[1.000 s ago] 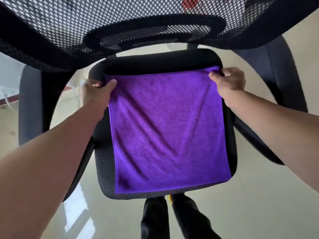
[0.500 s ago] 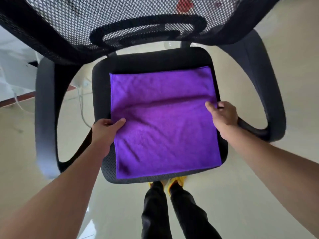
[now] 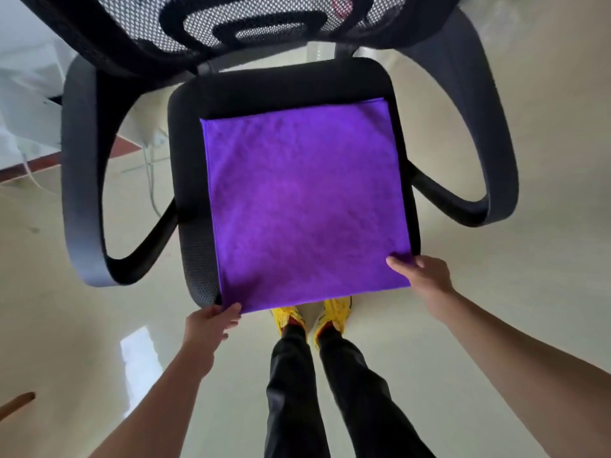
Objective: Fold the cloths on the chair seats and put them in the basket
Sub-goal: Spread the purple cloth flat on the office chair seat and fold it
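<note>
Here, both hands' grip pinches the purple cloth (image 3: 305,206) spread flat on the black chair seat (image 3: 281,84) above glossy cream floor (image 3: 496,292).

We note the following colours. The cloth (image 3: 304,206) is uniform vivid purple, unpatterned. The chair seat (image 3: 281,84) is black; its left edge at 9 o'clock shows a fine dotted mesh texture. The backrest (image 3: 198,24), at 12 o'clock, is black mesh with white showing through the holes and curved solid black bands. The armrests (image 3: 79,180) are dark grey. The floor (image 3: 496,292) is glossy pale beige. At 6 o'clock we see black trousers (image 3: 291,385) and yellow shoes (image 3: 287,317).
</note>
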